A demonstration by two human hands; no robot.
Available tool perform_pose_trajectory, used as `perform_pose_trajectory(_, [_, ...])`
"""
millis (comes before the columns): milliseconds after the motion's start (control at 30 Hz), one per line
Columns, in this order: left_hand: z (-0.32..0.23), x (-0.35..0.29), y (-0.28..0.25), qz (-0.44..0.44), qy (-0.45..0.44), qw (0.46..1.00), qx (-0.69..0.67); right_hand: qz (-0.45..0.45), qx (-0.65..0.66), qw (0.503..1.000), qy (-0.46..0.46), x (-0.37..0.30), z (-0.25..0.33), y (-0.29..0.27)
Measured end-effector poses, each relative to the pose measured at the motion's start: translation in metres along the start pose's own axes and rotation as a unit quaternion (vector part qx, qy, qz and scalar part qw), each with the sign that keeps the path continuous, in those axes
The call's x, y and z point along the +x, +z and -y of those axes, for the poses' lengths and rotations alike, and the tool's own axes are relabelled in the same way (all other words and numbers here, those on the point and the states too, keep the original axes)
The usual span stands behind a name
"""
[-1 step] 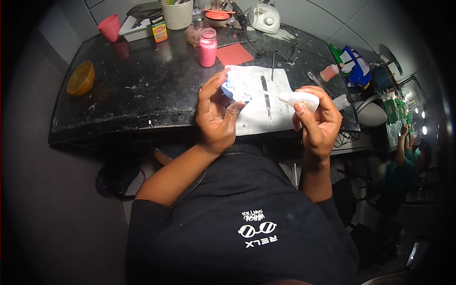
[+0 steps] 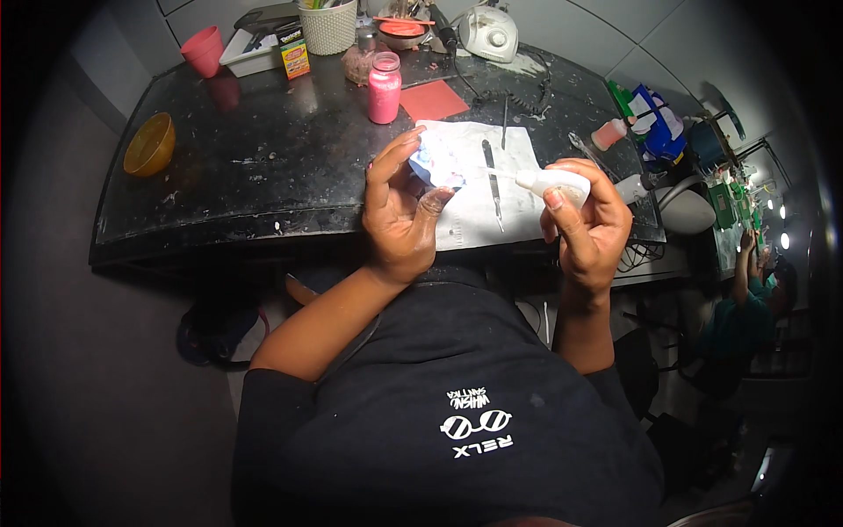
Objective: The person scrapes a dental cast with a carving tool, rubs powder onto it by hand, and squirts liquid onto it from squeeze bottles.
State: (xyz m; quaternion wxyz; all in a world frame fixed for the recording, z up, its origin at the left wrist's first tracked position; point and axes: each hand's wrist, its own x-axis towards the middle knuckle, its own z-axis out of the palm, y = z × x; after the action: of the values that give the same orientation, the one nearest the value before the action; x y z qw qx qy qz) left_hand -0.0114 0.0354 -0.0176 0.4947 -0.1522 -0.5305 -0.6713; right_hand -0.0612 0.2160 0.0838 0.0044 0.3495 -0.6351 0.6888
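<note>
My left hand (image 2: 399, 220) holds up a small white, blue and pink piece (image 2: 436, 163) between thumb and fingers, above the near edge of the black table (image 2: 263, 176). My right hand (image 2: 593, 230) grips a small white squeeze bottle (image 2: 555, 183). Its thin nozzle points left toward the piece, with the tip close to it. Under both hands a white paper sheet (image 2: 518, 149) lies on the table. A slim metal tool (image 2: 492, 180) rests on that sheet.
A pink jar (image 2: 384, 88) and a red square pad (image 2: 433, 99) stand behind the sheet. A yellow bowl (image 2: 149, 145) and a pink cup (image 2: 204, 50) sit at the left. A white basket (image 2: 328, 26) is at the back. Another person (image 2: 746, 307) works at the right.
</note>
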Motion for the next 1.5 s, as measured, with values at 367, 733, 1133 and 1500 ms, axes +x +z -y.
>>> perform_pose_trajectory(367, [-0.003,0.002,0.001,0.000,-0.005,1.000,0.002,0.000,-0.004,1.000,0.004,0.004,-0.002,0.002])
perform_pose_trajectory(733, [-0.001,0.000,0.001,-0.008,-0.009,1.000,-0.006,0.000,-0.033,0.999,0.002,0.006,-0.005,0.003])
perform_pose_trajectory(1133, [-0.006,0.001,0.003,-0.010,-0.028,1.000,-0.007,-0.006,-0.010,1.000,0.006,0.013,-0.006,0.006])
perform_pose_trajectory(1500, [-0.005,0.002,0.004,-0.017,-0.012,1.000,-0.018,-0.004,-0.006,1.000,0.000,0.017,-0.006,0.009])
